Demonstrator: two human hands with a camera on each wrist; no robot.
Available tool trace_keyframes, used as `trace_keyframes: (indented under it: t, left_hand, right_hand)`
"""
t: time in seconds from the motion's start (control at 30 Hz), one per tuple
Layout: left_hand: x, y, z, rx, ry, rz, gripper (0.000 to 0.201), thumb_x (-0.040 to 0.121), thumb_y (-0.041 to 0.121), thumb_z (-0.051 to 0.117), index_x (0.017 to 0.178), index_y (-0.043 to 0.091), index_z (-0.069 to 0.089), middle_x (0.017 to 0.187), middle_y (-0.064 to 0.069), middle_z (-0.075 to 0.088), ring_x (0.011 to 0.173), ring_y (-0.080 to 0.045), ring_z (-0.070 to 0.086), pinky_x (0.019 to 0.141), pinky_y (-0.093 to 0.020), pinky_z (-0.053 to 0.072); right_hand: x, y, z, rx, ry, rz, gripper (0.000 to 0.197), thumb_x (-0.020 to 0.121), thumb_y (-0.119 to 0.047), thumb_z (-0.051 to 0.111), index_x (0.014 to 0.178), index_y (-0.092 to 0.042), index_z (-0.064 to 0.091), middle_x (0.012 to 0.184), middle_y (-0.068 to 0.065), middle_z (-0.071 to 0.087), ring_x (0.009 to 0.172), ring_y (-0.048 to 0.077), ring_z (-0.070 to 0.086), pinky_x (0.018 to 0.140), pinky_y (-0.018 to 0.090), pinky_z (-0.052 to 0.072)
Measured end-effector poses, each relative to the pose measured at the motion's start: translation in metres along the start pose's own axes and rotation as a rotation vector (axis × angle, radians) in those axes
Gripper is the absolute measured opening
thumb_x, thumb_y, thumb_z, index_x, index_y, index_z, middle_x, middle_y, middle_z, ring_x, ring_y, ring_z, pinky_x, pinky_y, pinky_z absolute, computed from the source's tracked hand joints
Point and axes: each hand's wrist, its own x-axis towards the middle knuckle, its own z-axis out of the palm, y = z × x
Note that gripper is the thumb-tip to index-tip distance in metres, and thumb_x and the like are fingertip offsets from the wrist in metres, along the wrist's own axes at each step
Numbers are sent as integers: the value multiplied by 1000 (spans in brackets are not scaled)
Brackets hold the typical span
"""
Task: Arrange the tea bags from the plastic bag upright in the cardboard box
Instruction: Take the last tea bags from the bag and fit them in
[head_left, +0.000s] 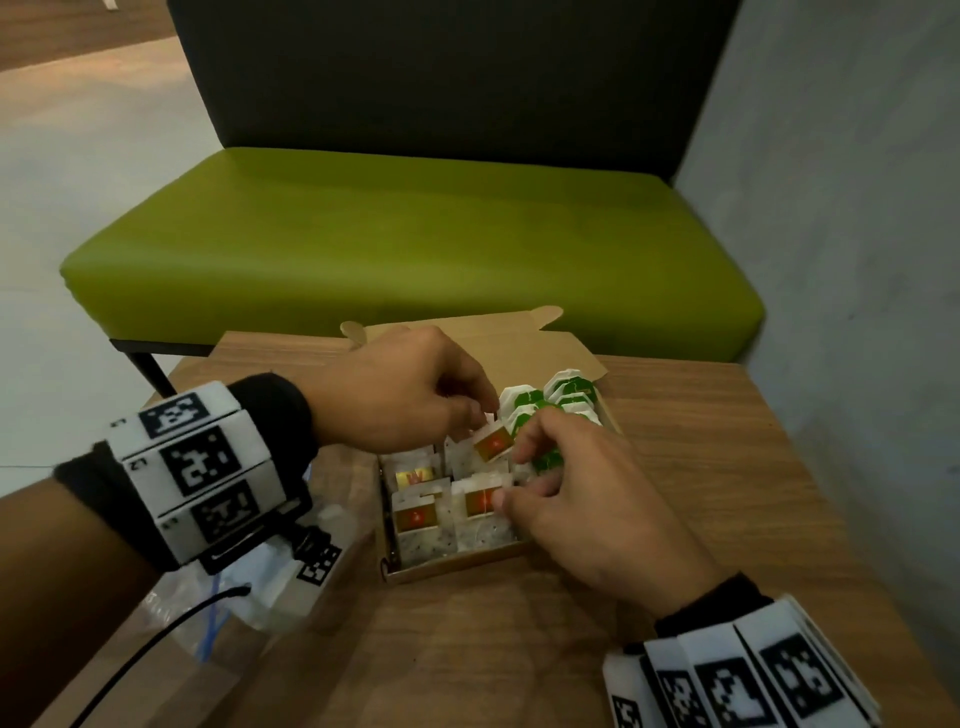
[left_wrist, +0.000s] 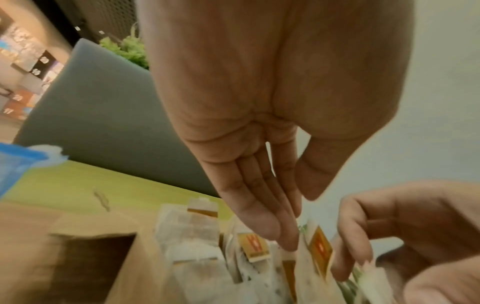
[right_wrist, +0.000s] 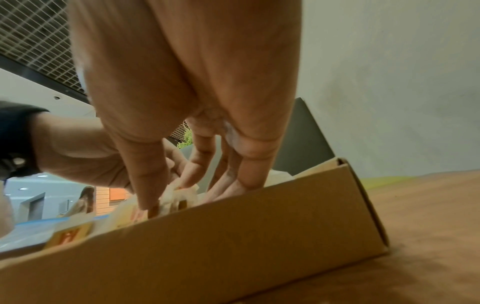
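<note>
An open cardboard box (head_left: 452, 567) sits on the wooden table (head_left: 691, 467). It holds upright tea bags: red-and-gold tagged ones (head_left: 415, 517) in the near half, green-tagged ones (head_left: 567, 391) in the far right corner. My left hand (head_left: 480, 415) reaches over the box and pinches the top of a tilted red-tagged tea bag (head_left: 492, 441). My right hand (head_left: 511, 478) is in the box beside it, thumb and straight fingers pressing on the standing bags. In the left wrist view, my left hand (left_wrist: 298, 220) points down beside that tea bag (left_wrist: 320, 248). In the right wrist view, my right hand (right_wrist: 182, 193) dips behind the box wall (right_wrist: 233, 246).
The clear plastic bag (head_left: 260, 597) with a blue zip strip lies on the table under my left wrist, left of the box. A green bench (head_left: 415, 234) stands just beyond the table. A grey wall (head_left: 857, 260) runs along the right side.
</note>
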Motion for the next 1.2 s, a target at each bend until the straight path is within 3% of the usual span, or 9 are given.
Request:
trace_keyframes:
  t: [0.1, 0.23, 0.33, 0.47, 0.77, 0.87, 1.0, 1.1, 1.2]
  left_hand:
    - [-2, -3, 6, 42, -1, -9, 23, 94, 12, 62, 108, 26, 73, 88, 21, 69, 74, 20, 59, 62, -1, 43]
    - [3, -9, 21, 126, 92, -9, 22, 88, 11, 66, 101, 28, 73, 92, 19, 67, 71, 12, 56, 57, -2, 40]
    - [6, -8, 23, 224, 101, -9, 19, 87, 22, 69, 103, 30, 67, 100, 16, 68, 77, 4, 55, 59, -5, 36]
    - [7, -8, 25, 289, 60, -23, 28, 88, 25, 66, 114, 34, 65, 98, 16, 71, 83, 2, 62, 63, -11, 46]
    - [5, -18, 20, 194, 131, -71, 10, 84, 26, 70, 91, 33, 71, 82, 19, 69, 79, 2, 63, 74, -35, 57]
    - [3, -19, 17, 149, 109, -80, 7, 87, 31, 68, 92, 34, 72, 80, 20, 70, 74, 7, 62, 70, -30, 53]
    - [5, -20, 10, 122, 197, -99, 11, 94, 24, 61, 95, 28, 71, 81, 19, 67, 68, 8, 58, 57, -7, 38]
    - [6, -20, 9, 258, 338, -103, 8, 93, 26, 63, 95, 27, 70, 85, 16, 55, 69, 3, 48, 56, -14, 32]
    - [8, -16, 14, 388, 288, -113, 8, 90, 35, 66, 96, 31, 69, 95, 11, 47, 81, -6, 45, 60, -22, 31]
  right_hand:
    - [0, -4, 2, 2, 6, -29, 38, 86, -39, 75, 110, -43, 45, 107, -21, 53, 97, 5, 61, 82, 35, 58]
    - [6, -5, 7, -54, 60, -100, 36, 95, -38, 63, 127, -46, 49, 114, -17, 54, 100, 8, 60, 86, 39, 56]
    - [12, -1, 11, -96, 127, -98, 18, 97, -36, 60, 115, -35, 63, 112, -13, 62, 99, 8, 61, 86, 39, 55]
    - [14, -1, 13, -125, 167, -108, 8, 97, -36, 62, 103, -33, 67, 104, -14, 64, 93, 5, 60, 82, 35, 55]
    - [19, 0, 12, -158, 198, -99, 9, 95, -31, 65, 100, -29, 72, 104, -10, 63, 96, 7, 57, 81, 32, 53]
    - [22, -2, 13, -179, 180, -87, 9, 95, -33, 65, 99, -29, 72, 103, -9, 65, 96, 9, 59, 81, 36, 54]
    - [25, -3, 13, -172, 180, -75, 4, 93, -33, 68, 93, -29, 70, 100, -10, 66, 94, 10, 61, 81, 39, 56]
    - [25, -3, 11, -181, 166, -70, 6, 93, -32, 68, 96, -29, 71, 103, -10, 67, 98, 10, 60, 83, 37, 55]
    - [25, -4, 10, -171, 154, -67, 6, 94, -33, 68, 97, -29, 72, 103, -10, 67, 95, 10, 61, 82, 38, 56]
